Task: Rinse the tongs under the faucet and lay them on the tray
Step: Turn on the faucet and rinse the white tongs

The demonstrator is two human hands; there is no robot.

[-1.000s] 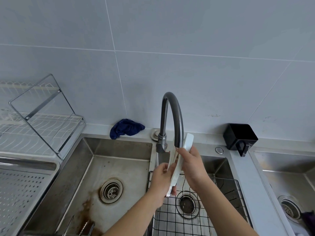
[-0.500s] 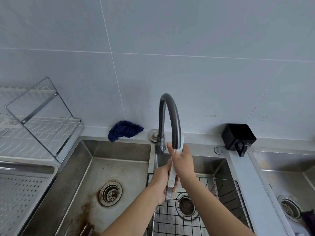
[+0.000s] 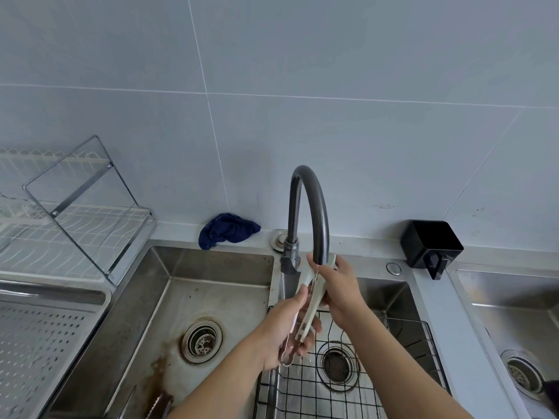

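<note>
Steel sink (image 3: 211, 264), tiled wall (image 3: 363, 131). We grasp the tongs (image 3: 314, 299) under the faucet (image 3: 308, 204) spout, left hand (image 3: 281, 331) low, right hand (image 3: 338, 285) high. Rinsing seems underway; the tray (image 3: 36, 343), well left of our grip, awaits them.

Fixtures around a tiled kitchen sink.
A blue cloth (image 3: 228, 234) lies on the table (image 3: 178, 237) behind the stained left basin (image 3: 211, 264); black holder (image 3: 431, 244) at right, wire dish rack (image 3: 75, 234) at left.
</note>
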